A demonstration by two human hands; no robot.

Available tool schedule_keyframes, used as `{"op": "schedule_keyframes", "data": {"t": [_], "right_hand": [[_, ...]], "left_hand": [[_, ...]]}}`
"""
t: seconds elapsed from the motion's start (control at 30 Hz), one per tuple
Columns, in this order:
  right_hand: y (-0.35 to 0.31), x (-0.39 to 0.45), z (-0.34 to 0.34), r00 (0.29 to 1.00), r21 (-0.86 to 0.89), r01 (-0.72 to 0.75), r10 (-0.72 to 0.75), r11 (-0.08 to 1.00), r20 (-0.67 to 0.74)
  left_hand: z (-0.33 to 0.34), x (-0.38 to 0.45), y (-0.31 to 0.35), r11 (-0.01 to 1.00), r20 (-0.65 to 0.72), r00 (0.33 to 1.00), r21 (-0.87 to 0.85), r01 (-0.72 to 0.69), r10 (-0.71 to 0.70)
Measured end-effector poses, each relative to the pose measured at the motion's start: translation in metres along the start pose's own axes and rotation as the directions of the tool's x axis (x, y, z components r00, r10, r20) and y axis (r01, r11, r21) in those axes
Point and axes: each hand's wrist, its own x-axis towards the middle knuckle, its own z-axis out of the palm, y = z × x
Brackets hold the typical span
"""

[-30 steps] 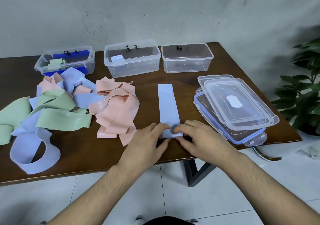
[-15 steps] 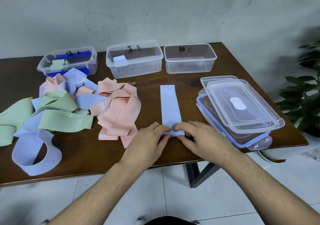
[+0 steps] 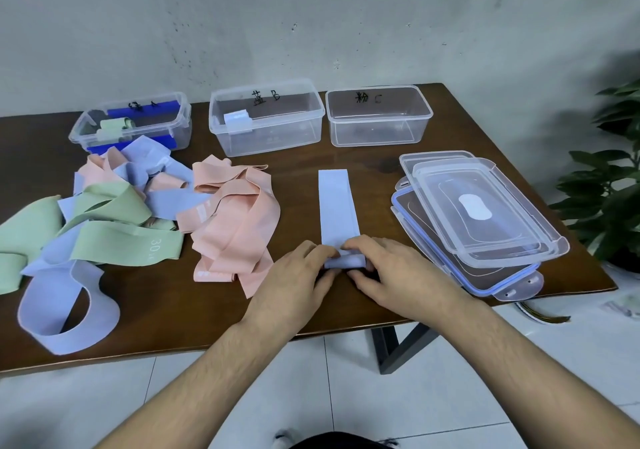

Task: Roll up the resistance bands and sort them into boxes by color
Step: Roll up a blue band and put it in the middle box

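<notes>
Pale blue flat elastic resistance band (image 3: 337, 203) lies straight on the dark brown wooden table (image 3: 173, 313), long axis running away from the person, presumably so it rolls evenly from the near end; near end already turned into a small roll under the fingers; left hand (image 3: 294, 286) and right hand (image 3: 391, 275) both pinch that roll, one at each side, fingers curled over it, likely to keep the turns tight and square; rest of the band lies flat and unrolled toward the boxes; clear plastic box marked B (image 3: 266, 116), middle of the back row, already holds one pale blue roll, so this band probably belongs there; left clear box with blue clips (image 3: 131, 123) holds green rolls; right clear box marked C (image 3: 379, 114) looks empty, though its clear walls make this uncertain; stack of clear lids (image 3: 474, 213) set aside at right, leaving boxes open for dropping rolls in; tangled heap of green, pink and blue bands (image 3: 114, 213) waits at left; thumbs and the roll's underside hidden by the fingers; number of turns unclear; left box's label partly illegible; potted plant (image 3: 609, 171) cut off at right edge.
</notes>
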Motion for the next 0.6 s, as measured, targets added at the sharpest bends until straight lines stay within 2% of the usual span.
{"op": "schedule_keyframes", "data": {"t": [0.33,0.6], "right_hand": [[0.003,-0.009,-0.003,0.999,-0.061,0.038,-0.036,0.997,0.029],[0.002,-0.014,-0.003,0.999,-0.001,0.008,-0.008,1.000,0.036]], "left_hand": [[-0.004,-0.009,0.004,0.999,0.053,0.998,-0.011,-0.038,0.039],[-0.006,-0.017,0.005,0.997,0.017,0.998,-0.053,-0.064,0.065]]}}
